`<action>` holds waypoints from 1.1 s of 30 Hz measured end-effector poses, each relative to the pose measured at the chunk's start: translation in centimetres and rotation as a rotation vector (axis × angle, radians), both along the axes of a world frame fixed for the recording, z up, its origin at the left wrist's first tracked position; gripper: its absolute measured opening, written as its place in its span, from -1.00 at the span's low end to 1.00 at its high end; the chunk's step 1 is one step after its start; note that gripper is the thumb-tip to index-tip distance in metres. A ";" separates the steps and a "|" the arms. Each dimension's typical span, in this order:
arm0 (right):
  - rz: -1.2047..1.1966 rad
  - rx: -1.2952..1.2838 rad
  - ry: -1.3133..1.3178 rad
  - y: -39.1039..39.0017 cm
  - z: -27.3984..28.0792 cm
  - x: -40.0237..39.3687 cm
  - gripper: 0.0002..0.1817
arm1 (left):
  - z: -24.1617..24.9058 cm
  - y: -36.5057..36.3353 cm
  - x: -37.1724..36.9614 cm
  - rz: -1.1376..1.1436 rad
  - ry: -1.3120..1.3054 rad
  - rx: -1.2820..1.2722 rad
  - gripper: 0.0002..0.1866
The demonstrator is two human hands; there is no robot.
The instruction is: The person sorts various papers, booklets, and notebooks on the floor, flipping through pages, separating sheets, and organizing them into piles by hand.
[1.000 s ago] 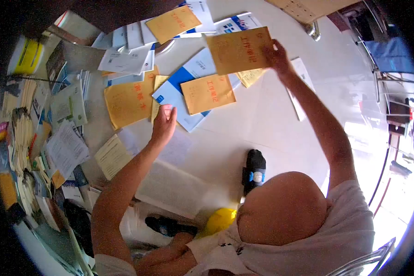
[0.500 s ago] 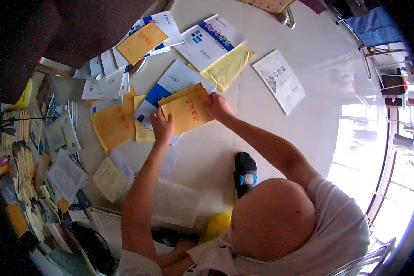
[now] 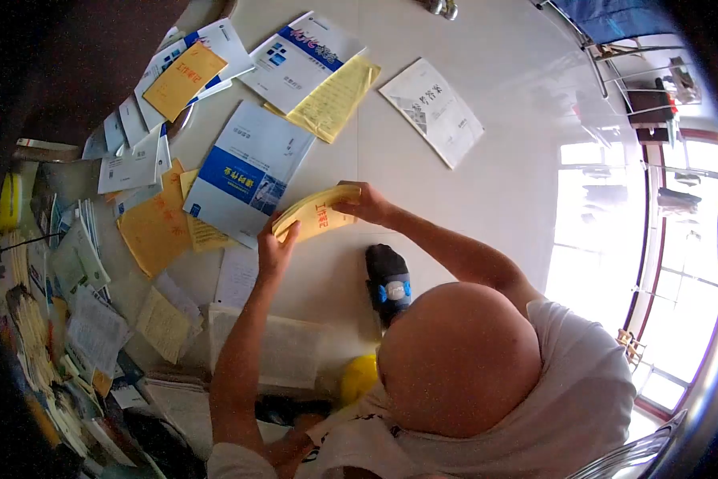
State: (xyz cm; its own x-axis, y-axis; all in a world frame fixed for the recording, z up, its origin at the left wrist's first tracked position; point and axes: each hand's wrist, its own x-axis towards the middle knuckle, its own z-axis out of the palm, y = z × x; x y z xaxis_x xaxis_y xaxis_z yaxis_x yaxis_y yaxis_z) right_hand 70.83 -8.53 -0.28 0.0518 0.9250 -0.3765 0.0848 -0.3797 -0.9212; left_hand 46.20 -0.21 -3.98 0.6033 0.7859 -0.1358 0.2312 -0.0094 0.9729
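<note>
A stack of yellow-orange notebooks (image 3: 317, 222) with red lettering on the top cover is held between my two hands, tilted so that its far page edges show. My left hand (image 3: 279, 246) grips the left end, thumb on the front cover. At the opposite end my right hand (image 3: 365, 204) has its fingers closed round the corner. Just beyond the stack a blue and white workbook (image 3: 249, 164) lies on the floor. Farther out are a white book with a blue band (image 3: 303, 60) and a yellow handwritten pad (image 3: 339, 100).
A white booklet (image 3: 432, 112) lies alone on the pale tiled floor. At the upper left, another orange notebook (image 3: 185, 81) rests on several books. Piles of books and papers (image 3: 87, 255) line the left side. A foot in a dark sandal (image 3: 388, 283) stands near my hands.
Both hands have drawn the notebooks back off the blue and white workbook, showing more of its cover. The notebooks are now tilted with their edges visible. The camera view has shifted.
</note>
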 end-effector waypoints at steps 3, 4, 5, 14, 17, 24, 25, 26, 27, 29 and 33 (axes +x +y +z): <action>-0.105 0.018 -0.098 -0.4 -0.5 0.4 -0.74 | 1.1 -2.0 2.1 0.133 -0.112 0.126 -0.79; -0.109 0.025 -0.212 -0.5 -1.0 1.1 -0.74 | 0.9 -3.2 2.7 0.171 -0.113 -0.055 -0.77; 0.039 0.130 -0.483 -0.5 -5.1 4.0 -0.76 | -2.5 -3.9 2.8 0.100 -0.173 -0.157 -0.66; 0.242 -0.056 -1.710 -3.0 -9.5 22.4 -0.28 | 8.0 -8.2 -13.7 -0.222 0.400 -0.152 -0.79; 0.424 0.212 -1.942 -4.2 -12.0 26.9 -0.41 | 6.8 -13.8 -22.8 0.045 0.582 -0.383 -0.74; 0.135 -0.219 -1.822 -0.8 -9.0 27.3 -0.46 | 2.9 -20.3 -29.2 0.754 1.052 -0.698 -0.27; 0.165 -0.311 -1.820 -0.3 -13.2 33.9 -0.57 | 1.1 -21.5 -29.8 0.774 1.008 -0.713 -0.17; 0.126 -0.465 -1.747 2.3 -4.8 25.4 -0.68 | 0.1 -22.0 -30.4 0.794 0.967 -0.723 -0.07; 0.128 -0.170 -1.779 2.5 -4.5 26.5 -0.71 | -0.1 -22.5 -30.5 0.803 0.960 -0.735 -0.07; 0.076 -0.051 -1.576 5.1 1.9 21.7 -0.74 | -0.4 -23.4 -30.0 0.850 0.737 -0.652 -0.05; 0.387 0.330 -1.500 8.5 15.0 9.3 -0.56 | -3.2 -24.0 -30.9 0.770 0.794 -0.606 0.00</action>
State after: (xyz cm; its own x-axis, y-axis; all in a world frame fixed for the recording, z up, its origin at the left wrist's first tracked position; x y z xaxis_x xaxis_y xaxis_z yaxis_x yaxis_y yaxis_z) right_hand 80.16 0.00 14.76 -0.0721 0.9974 0.0094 0.9961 0.0715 0.0514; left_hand 15.27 -24.20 -7.20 -0.3954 0.5817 -0.7108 0.5004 0.7854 0.3644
